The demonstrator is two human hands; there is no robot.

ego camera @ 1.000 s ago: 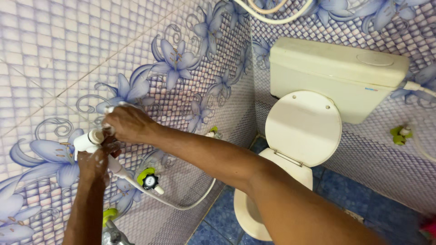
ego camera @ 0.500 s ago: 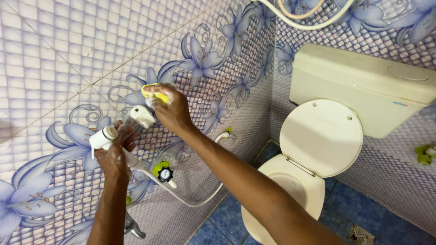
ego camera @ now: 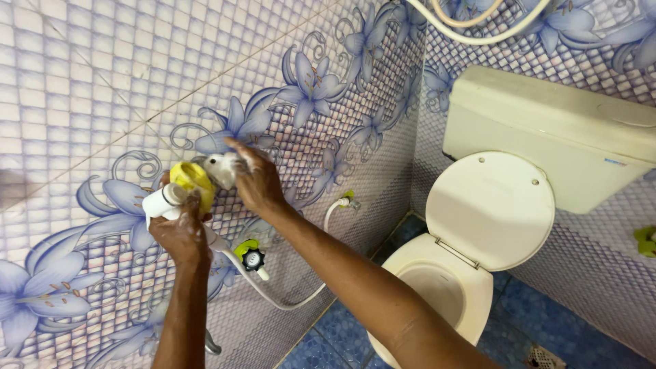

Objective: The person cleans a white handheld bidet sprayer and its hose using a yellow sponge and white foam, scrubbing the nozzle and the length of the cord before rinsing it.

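Note:
My left hand [ego camera: 179, 231] grips a white hand sprayer [ego camera: 161, 201] held against the tiled wall. A yellow sponge [ego camera: 193, 180] lies across the sprayer, between both hands. My right hand [ego camera: 254, 179] rests on the white sprayer holder [ego camera: 220, 169] fixed to the wall, fingers touching the sponge's edge. A white hose [ego camera: 287, 301] runs from the sprayer down and loops back up to a wall outlet [ego camera: 347, 201]. Below my left hand sits a wall valve with a green and black knob [ego camera: 251, 257].
A white toilet [ego camera: 437, 287] with its lid [ego camera: 490, 209] raised stands at the right, under a cream cistern [ego camera: 553, 130]. Floral purple tiles [ego camera: 102, 82] cover the wall. The floor [ego camera: 342, 335] is blue tile. White hoses [ego camera: 478, 27] hang at the top.
My right hand has dropped from the wall above to the sprayer holder, bringing the yellow sponge down onto the sprayer. The view has shifted slightly right and closer.

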